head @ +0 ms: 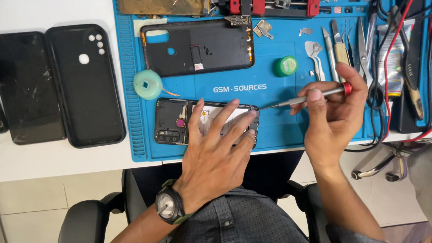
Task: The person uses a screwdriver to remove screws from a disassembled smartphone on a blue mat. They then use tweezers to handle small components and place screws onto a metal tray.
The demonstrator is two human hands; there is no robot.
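Left of the blue mat (283, 131) on the white surface (46, 7) lie a dark phone (24, 86) and a black case (84, 84), side by side. On the mat, the opened phone (170, 120) sits near its front edge, left hand (214, 153) spread flat across it – no grip, fingers wide, pressing down; a black back cover (200, 45) lies above, a teal reel (148, 84) between the two. Right of the phone, the right hand (335, 109) pinches a red-capped screwdriver (307, 98), tip at the phone's right edge – green jar (286, 66) above.
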